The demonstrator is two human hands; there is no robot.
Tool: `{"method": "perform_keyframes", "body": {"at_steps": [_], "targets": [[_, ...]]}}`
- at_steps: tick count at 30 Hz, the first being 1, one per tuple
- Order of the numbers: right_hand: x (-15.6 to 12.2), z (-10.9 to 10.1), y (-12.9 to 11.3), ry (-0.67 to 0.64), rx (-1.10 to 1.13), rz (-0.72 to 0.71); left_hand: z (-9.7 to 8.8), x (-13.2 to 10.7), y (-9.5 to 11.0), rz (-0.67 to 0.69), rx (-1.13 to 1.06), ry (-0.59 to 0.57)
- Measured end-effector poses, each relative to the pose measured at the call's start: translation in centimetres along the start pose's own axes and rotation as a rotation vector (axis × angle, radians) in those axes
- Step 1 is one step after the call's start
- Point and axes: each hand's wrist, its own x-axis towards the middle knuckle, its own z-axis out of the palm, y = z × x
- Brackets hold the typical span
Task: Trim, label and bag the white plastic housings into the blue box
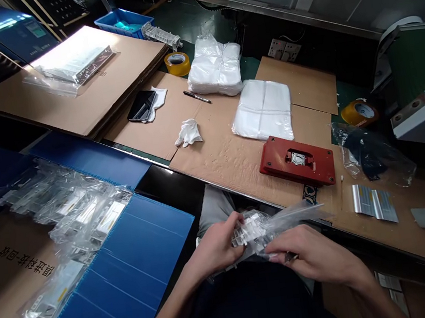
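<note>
Over my lap, my left hand [223, 243] is closed around a silvery finned metal part [250, 227]. Clear plastic wraps at least some of that part. My right hand [307, 253] pinches the clear plastic bag [290, 216], whose loose end sticks out to the right. A small dark object [291, 256] shows at my right fingers; its kind is unclear. Just beyond the hands, on the cardboard-covered bench [221, 163], sits a red fixture block [295, 161] with a metal piece in its recess.
Stacks of white plastic bags [261, 111], a white glove [188, 132], a pen [197, 97], a phone [143, 105] and tape rolls [177, 63] lie on the bench. To the left, several bagged parts [74, 213] fill a blue-sided box [120, 265]. A cardboard stack [130, 44] stands behind.
</note>
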Motion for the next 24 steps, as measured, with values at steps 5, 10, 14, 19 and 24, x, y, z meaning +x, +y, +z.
{"method": "perform_keyframes", "body": {"at_steps": [5,10,14,19,24], "targets": [[-0.8,0.8,3.3,0.107,-0.010,0.104,-0.1,0.2,-1.5,-0.113,-0.243,0.074],[1.0,4.6,1.9,0.084,0.371,0.128,1.2,0.6,-2.7,-0.237,-0.492,0.215],[1.8,6.7,0.4,0.177,0.601,0.149,1.7,0.3,-3.5,-0.301,-0.541,0.341],[1.6,6.1,1.3,0.463,0.619,0.168,1.7,-0.2,-3.6,-0.348,-0.631,0.385],[2.3,6.0,0.5,0.197,0.510,0.021,2.4,0.1,-3.2,-0.384,-0.797,0.374]]}}
